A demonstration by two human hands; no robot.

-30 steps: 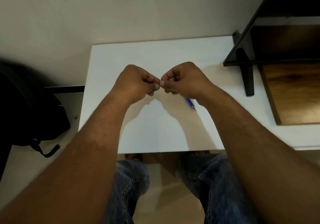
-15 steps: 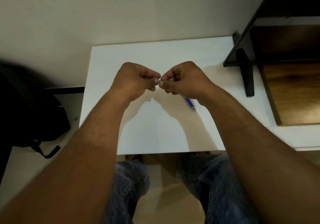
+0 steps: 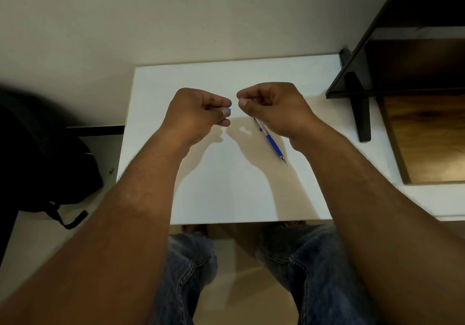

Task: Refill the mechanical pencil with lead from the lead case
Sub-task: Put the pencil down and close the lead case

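Note:
A blue mechanical pencil lies on the white table, tip pointing toward me and to the right, just below my right hand. My left hand pinches a small blue piece, apparently the cap of the lead case, at its fingertips. My right hand is curled around a small pale thing held between thumb and forefinger, apparently the lead case; most of it is hidden. A narrow gap separates the two hands above the table.
A black shelf unit with a wooden panel stands at the right. A black backpack sits on the floor to the left. The wall runs behind the table, and my knees in jeans are below its front edge.
My hands were touching at the fingertips and have now pulled apart, the blue piece coming away in the left. The right hand lifted, so more of the pencil shows.

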